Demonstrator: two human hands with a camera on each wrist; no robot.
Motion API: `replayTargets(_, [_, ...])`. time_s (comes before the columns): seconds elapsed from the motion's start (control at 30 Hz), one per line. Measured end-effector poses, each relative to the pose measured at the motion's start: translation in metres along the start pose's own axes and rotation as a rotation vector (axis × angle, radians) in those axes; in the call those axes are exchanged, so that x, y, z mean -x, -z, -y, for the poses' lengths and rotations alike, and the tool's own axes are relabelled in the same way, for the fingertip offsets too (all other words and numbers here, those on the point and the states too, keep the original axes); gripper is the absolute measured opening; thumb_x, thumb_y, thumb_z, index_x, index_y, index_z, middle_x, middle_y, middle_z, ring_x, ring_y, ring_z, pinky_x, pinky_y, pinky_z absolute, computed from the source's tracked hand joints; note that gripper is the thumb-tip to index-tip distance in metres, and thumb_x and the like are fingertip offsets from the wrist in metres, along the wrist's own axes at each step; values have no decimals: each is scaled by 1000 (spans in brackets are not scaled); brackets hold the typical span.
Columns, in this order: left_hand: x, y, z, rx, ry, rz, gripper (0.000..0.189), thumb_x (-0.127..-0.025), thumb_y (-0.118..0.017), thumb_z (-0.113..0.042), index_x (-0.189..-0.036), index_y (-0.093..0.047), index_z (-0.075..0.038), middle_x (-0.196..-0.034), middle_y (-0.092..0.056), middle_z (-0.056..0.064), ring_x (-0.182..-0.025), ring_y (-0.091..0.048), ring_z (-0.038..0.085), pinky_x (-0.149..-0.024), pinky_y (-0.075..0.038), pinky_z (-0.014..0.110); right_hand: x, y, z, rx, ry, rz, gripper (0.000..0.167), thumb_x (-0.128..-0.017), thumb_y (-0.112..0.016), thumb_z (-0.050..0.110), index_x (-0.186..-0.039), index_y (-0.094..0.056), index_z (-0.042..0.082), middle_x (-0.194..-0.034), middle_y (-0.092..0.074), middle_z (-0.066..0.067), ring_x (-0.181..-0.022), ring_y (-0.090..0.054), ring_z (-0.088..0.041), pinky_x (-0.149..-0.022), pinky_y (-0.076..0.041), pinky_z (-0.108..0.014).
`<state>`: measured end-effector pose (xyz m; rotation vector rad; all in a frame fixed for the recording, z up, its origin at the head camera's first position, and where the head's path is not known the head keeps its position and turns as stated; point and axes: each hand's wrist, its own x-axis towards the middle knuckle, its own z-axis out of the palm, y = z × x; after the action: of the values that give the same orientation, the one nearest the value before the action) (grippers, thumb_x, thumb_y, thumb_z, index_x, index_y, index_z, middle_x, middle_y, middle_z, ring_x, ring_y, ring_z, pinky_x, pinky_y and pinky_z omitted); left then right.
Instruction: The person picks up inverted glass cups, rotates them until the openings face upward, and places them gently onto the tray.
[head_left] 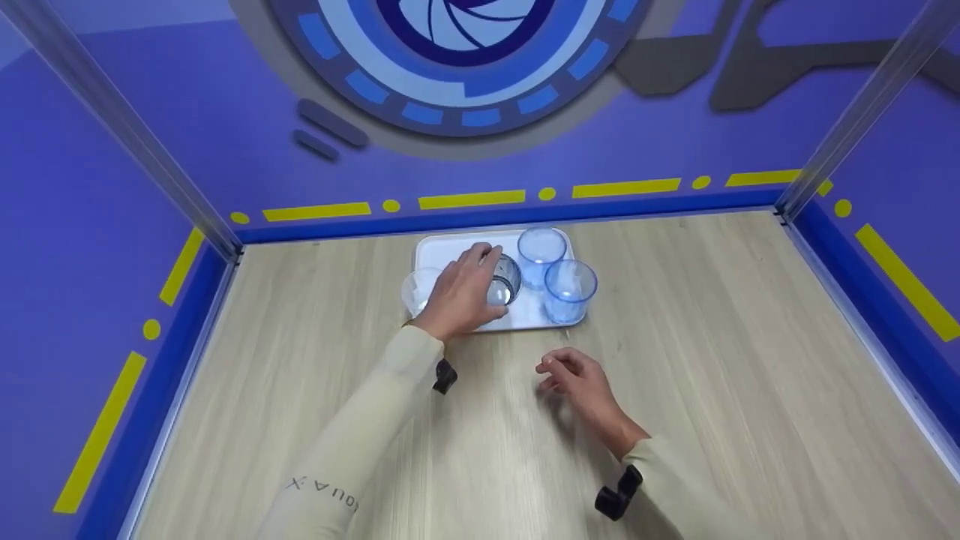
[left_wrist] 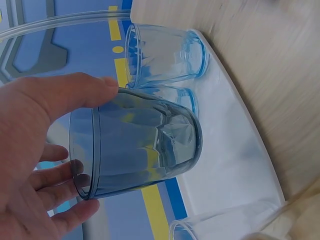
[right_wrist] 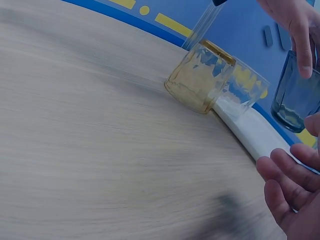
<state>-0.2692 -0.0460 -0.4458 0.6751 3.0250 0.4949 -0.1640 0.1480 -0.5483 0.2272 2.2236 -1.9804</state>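
Observation:
My left hand (head_left: 461,292) grips a grey-blue glass cup (left_wrist: 145,145) near its rim, with the thumb on one side and the fingers on the other. This cup is over the middle of a white tray (head_left: 435,247); whether its base touches the tray I cannot tell. Two light blue cups (head_left: 541,247) (head_left: 570,292) stand on the tray's right side. At its left is a clear cup (right_wrist: 240,90), with an amber cup (right_wrist: 200,77) beside it, mostly hidden by my wrist in the head view. Loosely curled and holding nothing, my right hand (head_left: 581,382) hovers nearer me than the tray.
The tray lies on a wood-grain table (head_left: 712,337), close to the blue printed back wall (head_left: 465,169). Side walls with metal corner posts (head_left: 855,112) enclose the table at left and right.

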Motion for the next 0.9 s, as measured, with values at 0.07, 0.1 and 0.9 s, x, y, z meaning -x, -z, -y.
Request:
replayTargets(0.07, [-2, 0, 1, 5, -5, -4, 87, -77, -79, -36, -149, -36, -10, -148, -40, 9, -135, -43, 24, -111, -38, 44, -2, 1, -6, -2, 0, 3, 26, -97, -57, 21, -108, -61, -3, -101, -69, -18, -84, -69, -30, -80, -55, -38])
replayTargets(0.1, [-3, 0, 2, 3, -8, -6, 86, -77, -79, -36, -148, -37, -9, -147, -41, 9, -134, -43, 24, -110, -39, 45, -2, 1, -6, -2, -2, 3, 27, -97, -57, 21, -109, -61, -3, -101, -69, -18, -84, -69, -30, -81, -56, -38])
replayTargets(0.9, [-26, -5, 26, 19, 60, 55, 81, -80, -77, -35, -147, -39, -10, -146, -40, 13, -132, -45, 27, -110, -40, 43, -1, 2, -11, 162, 52, -25, 30, -95, -61, 26, -120, -61, 9, -112, -65, -5, -102, -61, -22, -83, -53, -40])
